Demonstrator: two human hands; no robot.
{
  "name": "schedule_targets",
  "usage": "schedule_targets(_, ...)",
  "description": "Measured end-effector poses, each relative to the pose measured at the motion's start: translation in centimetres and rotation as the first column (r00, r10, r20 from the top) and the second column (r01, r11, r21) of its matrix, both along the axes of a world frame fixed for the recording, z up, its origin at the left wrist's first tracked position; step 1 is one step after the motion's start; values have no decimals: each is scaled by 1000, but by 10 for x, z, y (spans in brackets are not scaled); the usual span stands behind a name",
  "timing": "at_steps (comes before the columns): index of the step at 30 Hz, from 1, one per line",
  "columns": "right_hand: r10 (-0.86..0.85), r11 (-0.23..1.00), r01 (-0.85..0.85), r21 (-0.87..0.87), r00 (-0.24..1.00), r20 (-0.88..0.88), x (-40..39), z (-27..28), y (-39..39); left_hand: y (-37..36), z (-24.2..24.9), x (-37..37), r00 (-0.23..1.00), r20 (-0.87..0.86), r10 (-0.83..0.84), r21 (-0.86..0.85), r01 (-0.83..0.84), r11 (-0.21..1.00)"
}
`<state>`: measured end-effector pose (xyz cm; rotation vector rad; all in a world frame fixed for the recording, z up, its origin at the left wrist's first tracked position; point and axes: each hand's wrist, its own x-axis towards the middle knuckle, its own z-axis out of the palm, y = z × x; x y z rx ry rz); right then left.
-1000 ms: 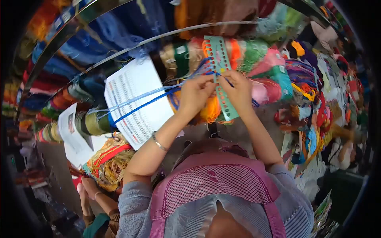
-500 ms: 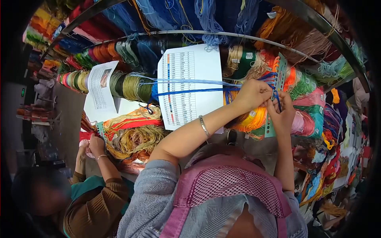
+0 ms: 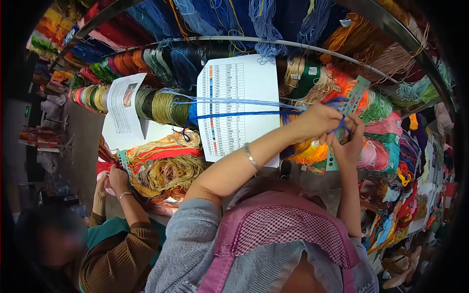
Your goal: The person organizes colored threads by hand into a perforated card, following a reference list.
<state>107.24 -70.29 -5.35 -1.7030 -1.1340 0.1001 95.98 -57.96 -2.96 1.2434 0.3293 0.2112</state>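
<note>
My left hand, with a bracelet on its wrist, pinches blue thread that makes a loop between my hands. Close beside it, my right hand is closed on the same thread, against a green card with punched holes. Several blue threads are fastened along this card's edge. From the left, light blue strands and a dark blue strand run taut over a printed chart toward my hands. My fingertips partly hide the card's middle.
Thread spools lie in rows beneath the papers. Blue skeins hang behind a metal rail. At left, a co-worker's hands work by another green card. Orange thread and pink thread lie near my hands.
The blue thread now stands out as a wider loop between my hands. My left hand has shifted slightly and the green card tilts more to the right. The chart has slid a little right.
</note>
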Motion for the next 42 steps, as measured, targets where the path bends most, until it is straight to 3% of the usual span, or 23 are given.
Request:
schedule_targets(1, 30, 999, -26, -45, 994, 104, 5, -1, -3, -2, -5, 8, 1000, 1, 4, -5, -4, 1000)
schedule_targets(2, 36, 998, -31, -49, 994, 104, 6, -2, -4, -3, -12, 14, 1000, -21, 19, 250, -13, 968)
schedule_targets(4, 17, 997, -9, -79, 994, 105, 6, -2, -3, 1, -17, 14, 993, 47, 112, 696, -113, 709)
schedule_targets(5, 19, 997, -11, -78, 994, 104, 6, -3, -1, 3, -17, 10, 992, 47, 113, 697, -114, 708)
schedule_targets(7, 16, 997, -12, -75, 999, 47, 6, -6, 2, 13, -14, -12, 939, 257, 229, 768, -342, 542)
schedule_targets(8, 15, 997, -11, -74, 999, 45, 6, -4, 2, 20, -10, -26, 942, 208, 265, 789, -322, 524)
schedule_targets(11, 2, 992, 2, -124, 999, 34, 4, -2, 4, 44, 0, -79, 970, 26, 240, 602, -207, 771)
schedule_targets(14, 22, 995, -12, -103, 995, 96, 5, -5, 7, 66, 17, -136, 939, -153, 309, 509, -193, 839)
schedule_targets(16, 4, 992, 8, -123, 995, 96, 3, -4, 8, 74, 25, -170, 901, -193, 389, 345, -308, 886)
schedule_targets(17, 0, 993, 12, -120, 995, 98, 4, -5, 9, 78, 26, -185, 829, -182, 529, 313, -461, 830)
schedule_targets(19, -7, 992, 18, -124, 996, 93, 6, -7, 10, 101, 15, -229, 791, -69, 608, 251, -576, 778)
schedule_targets(21, -25, 990, 37, -138, 996, 91, 5, -5, 11, 104, 22, -260, 685, -69, 725, 171, -708, 685)
schedule_targets(24, -61, 987, 86, -139, 983, 174, 3, -6, 12, 112, 21, -302, 589, -80, 804, 104, -798, 594)
schedule_targets(26, -65, 987, 111, -117, 938, 341, 9, -8, 17, 119, 4, -330, 519, -88, 850, 404, -762, 507)
schedule_targets(27, -46, 987, 105, -122, 908, 416, 13, -10, 19, 136, -16, -345, 345, -256, 903, 614, -663, 428)
schedule_targets(28, -23, 986, 106, -128, 848, 530, 14, -7, 19, 133, -12, -349, 185, -206, 961, 954, -179, 239)
schedule_targets(29, -11, 985, 92, -143, 876, 483, 12, -6, 19, 127, -4, -341, 42, -164, 986, 984, 74, 160)
schedule_targets(30, 3, 984, 75, -163, 902, 431, 11, -3, 20, 134, -1, -336, 254, -47, 966, 954, -274, 119)
schedule_targets(31, 12, 981, 63, -184, 926, 377, 7, 7, 22, 141, 2, -330, 412, 133, 902, 801, -580, 146)
schedule_targets(33, 59, 975, 3, -223, 961, 271, -5, 30, 25, 128, 60, -283, 477, 214, 853, 706, -678, 203)
schedule_targets(37, 215, 969, -169, -182, 937, 275, -31, 58, 52, 136, 120, -207, 569, 406, 715, 522, -787, 330)
schedule_targets(40, 328, 945, -306, -117, 874, 360, -51, 73, 70, 179, 111, -163, 450, 627, 636, 391, -888, 242)
schedule_targets(42, 353, 934, -341, -105, 841, 411, -60, 80, 77, 198, 105, -150, 438, 634, 638, 431, -884, 179)
